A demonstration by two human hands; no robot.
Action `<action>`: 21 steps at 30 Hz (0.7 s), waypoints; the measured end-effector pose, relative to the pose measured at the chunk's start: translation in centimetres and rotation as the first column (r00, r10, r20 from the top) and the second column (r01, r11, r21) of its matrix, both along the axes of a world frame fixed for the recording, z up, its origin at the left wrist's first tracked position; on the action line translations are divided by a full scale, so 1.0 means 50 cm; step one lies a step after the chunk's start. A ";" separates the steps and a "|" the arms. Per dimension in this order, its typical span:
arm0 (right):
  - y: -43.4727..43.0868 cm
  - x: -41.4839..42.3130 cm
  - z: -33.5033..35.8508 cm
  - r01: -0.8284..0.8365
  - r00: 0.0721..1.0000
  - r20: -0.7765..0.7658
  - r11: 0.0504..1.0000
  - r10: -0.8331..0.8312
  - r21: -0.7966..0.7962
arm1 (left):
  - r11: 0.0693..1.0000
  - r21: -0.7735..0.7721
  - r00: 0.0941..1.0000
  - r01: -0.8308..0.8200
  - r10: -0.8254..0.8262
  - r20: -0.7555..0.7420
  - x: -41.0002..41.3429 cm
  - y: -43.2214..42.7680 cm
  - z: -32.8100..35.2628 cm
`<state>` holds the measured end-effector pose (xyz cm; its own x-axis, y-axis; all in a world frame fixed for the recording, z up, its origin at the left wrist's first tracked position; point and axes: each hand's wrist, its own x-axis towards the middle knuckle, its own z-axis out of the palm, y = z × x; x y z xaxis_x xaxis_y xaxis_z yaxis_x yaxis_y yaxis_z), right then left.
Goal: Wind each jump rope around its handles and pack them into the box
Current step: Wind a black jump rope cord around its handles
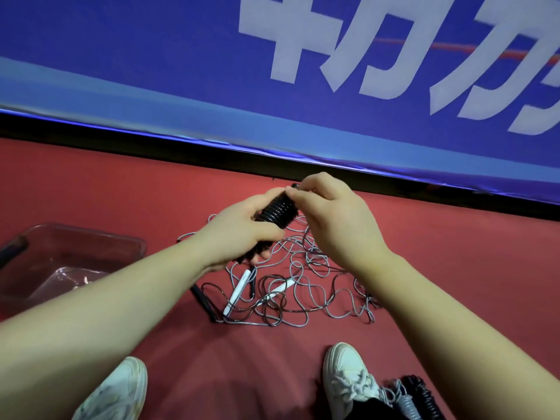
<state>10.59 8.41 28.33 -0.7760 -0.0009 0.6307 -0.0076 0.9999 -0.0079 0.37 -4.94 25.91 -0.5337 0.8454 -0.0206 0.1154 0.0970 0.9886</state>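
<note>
black jump rope (pixel 277 211) coiled round its handles | left hand (pixel 239 234) grips it | right hand (pixel 330 207) pinches its end

The black jump rope (pixel 277 211) is wound in tight coils around its handles and sits tilted between the left hand (pixel 242 234), which grips its lower end, and the right hand (pixel 330 213), which pinches its top. At six o'clock from it, a loose tangle of grey and dark ropes (pixel 306 286) lies on the floor with white and black handles. The clear box (pixel 91 233) stands at nine o'clock from the tangle, and two wound ropes (pixel 415 395) lie at five o'clock.
</note>
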 end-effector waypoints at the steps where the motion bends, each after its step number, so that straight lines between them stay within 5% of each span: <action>1: -0.002 0.001 -0.004 -0.031 0.999 -0.012 0.999 0.031 -0.040 | 0.999 0.020 0.999 -0.033 0.033 0.001 -0.004 -0.001 -0.001; 5: -0.002 0.012 -0.010 -0.113 0.993 -0.073 0.897 0.090 -0.428 | 0.985 0.145 0.995 -0.088 0.081 0.054 -0.018 -0.014 0.011; 8: 0.002 0.016 -0.003 -0.183 0.976 -0.099 0.491 0.192 -0.852 | 0.971 0.237 0.992 -0.029 -0.002 0.129 -0.018 -0.022 0.029; 10: 0.012 0.017 -0.001 -0.188 0.962 -0.128 0.242 0.241 -0.952 | 0.954 0.300 0.974 -0.002 -0.067 0.219 -0.019 -0.024 0.035; 11: 0.017 0.016 -0.004 -0.164 0.959 -0.111 0.192 0.261 -0.968 | 0.946 0.323 0.962 0.014 -0.101 0.252 -0.018 -0.023 0.037; 13: 0.023 0.020 -0.009 -0.126 0.948 -0.032 0.281 0.318 -0.951 | 0.935 0.354 0.944 0.030 -0.143 0.297 -0.013 -0.020 0.039; 18: 0.020 0.023 0.015 -0.110 0.957 0.190 0.883 0.218 -0.457 | 0.939 0.308 0.951 -0.152 0.054 0.303 -0.025 -0.012 0.038; 21: 0.012 0.017 0.032 -0.016 0.965 0.226 0.885 0.136 -0.466 | 0.932 0.313 0.947 -0.185 0.084 0.309 -0.037 -0.018 0.032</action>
